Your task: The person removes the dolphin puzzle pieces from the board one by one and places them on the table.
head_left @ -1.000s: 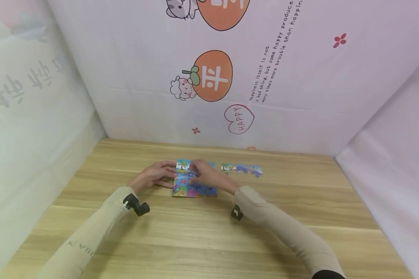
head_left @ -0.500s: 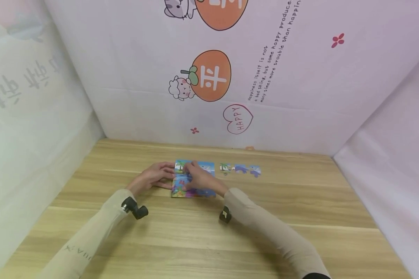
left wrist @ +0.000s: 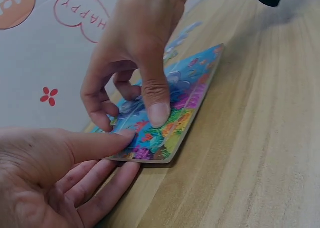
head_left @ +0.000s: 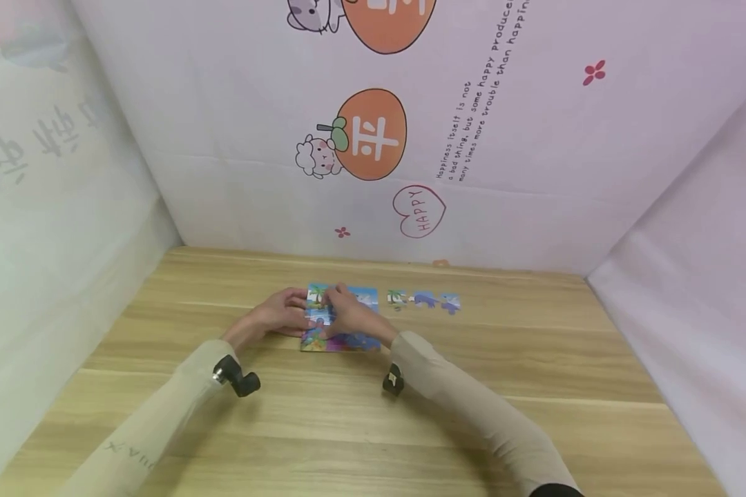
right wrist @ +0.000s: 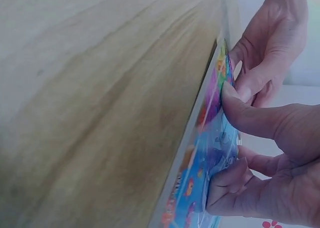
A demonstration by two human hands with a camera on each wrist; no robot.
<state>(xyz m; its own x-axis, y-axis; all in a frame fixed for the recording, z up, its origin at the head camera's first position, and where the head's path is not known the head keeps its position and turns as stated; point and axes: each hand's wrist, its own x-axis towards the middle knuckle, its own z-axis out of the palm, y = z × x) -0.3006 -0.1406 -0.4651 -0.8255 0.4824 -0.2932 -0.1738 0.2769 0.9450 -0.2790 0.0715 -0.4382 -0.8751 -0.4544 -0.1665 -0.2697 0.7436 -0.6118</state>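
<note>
A colourful jigsaw puzzle board (head_left: 363, 297) with a sea picture lies flat on the wooden table. My left hand (head_left: 281, 310) holds its left edge: in the left wrist view the thumb rests on top and the other fingers sit at and under the rim. Over the board, my right hand (head_left: 351, 314) has its thumb and bent fingertips spread across a blue puzzle piece (left wrist: 131, 107), down at the board's surface. The palm and fingers hide much of that piece. In the right wrist view, both thumbs come close together above the board.
Several loose puzzle pieces lie in a row right of the board: a palm tree piece (head_left: 396, 297), a purple whale piece (head_left: 425, 299) and a dolphin piece (head_left: 450, 302). White printed cloth (head_left: 503, 228) walls the table at the back and sides.
My right hand has moved left across the board and come down near its left part, thumb nearer the left hand. The left hand stays at the board's edge. The loose pieces have not moved.
</note>
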